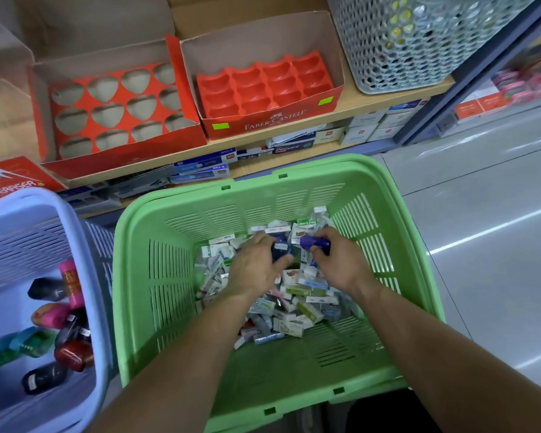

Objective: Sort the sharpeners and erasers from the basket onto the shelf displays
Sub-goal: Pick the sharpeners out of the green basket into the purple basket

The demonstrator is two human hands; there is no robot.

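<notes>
Both hands reach into the green basket (175,276), which holds a heap of small boxed erasers (294,310). My left hand (256,267) grips a dark blue sharpener (281,249). My right hand (338,264) pinches a purple sharpener (314,243) just beside it. On the shelf above stand two red display boxes: the left display box (116,114) has rounded cut-out holes, the Faber-Castell display box (263,89) has a moulded red tray. No items show in either one.
A pale blue basket (85,276) at the left holds several coloured sharpeners. A grey perforated bin (397,42) sits on the shelf at the right. Boxed stationery (206,165) fills the lower shelf. Grey floor lies to the right.
</notes>
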